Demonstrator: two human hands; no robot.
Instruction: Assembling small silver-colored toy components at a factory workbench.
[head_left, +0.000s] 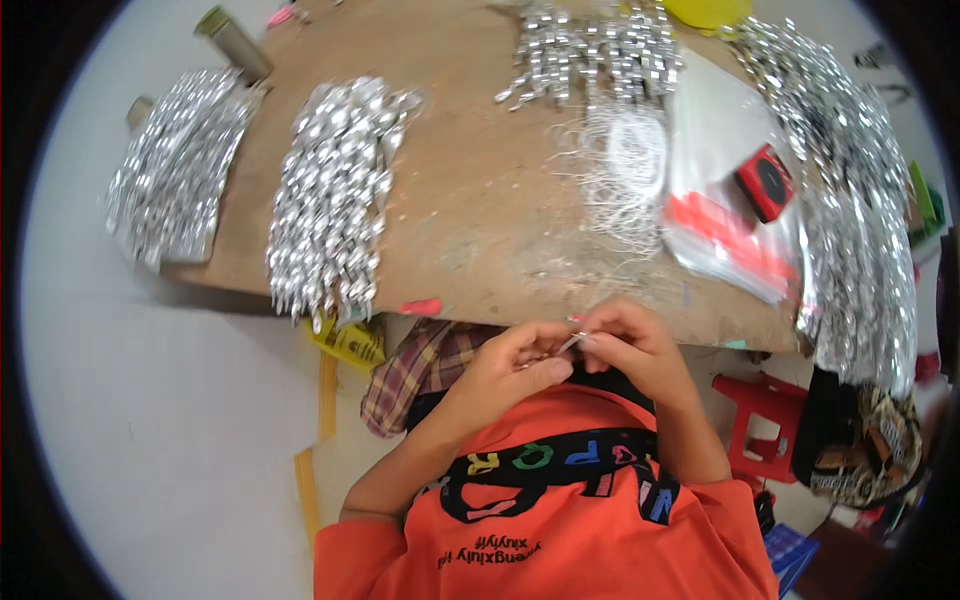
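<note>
The wooden surface (480, 200) carries silver beaded strands along several edges. The longest mass, the right-hand strands (865, 220), spills past the near right corner, so its own weight or a passing elbow could drag it off. The left-hand strands (335, 190) overhang the near edge, where a snagging forearm could pull them down and tangle them. Clear plastic bags (715, 120) lie near the right edge; being slick, they could slide if bumped. The white cord bundle (635, 165), left of them, splays loose ends that might knot if dragged.

The left hand (518, 365) and right hand (632, 345) meet just off the near edge, over the lap, thumbs and fingertips of both pinched on one tiny thing. The red-and-black speaker-like box (766, 183) rests on the bags and could slip with them.

Smallest is the thin silvery piece (569, 344) between those fingertips, its exact form too blurred to tell; with no surface directly beneath, a loosened pinch could drop it into the lap.
</note>
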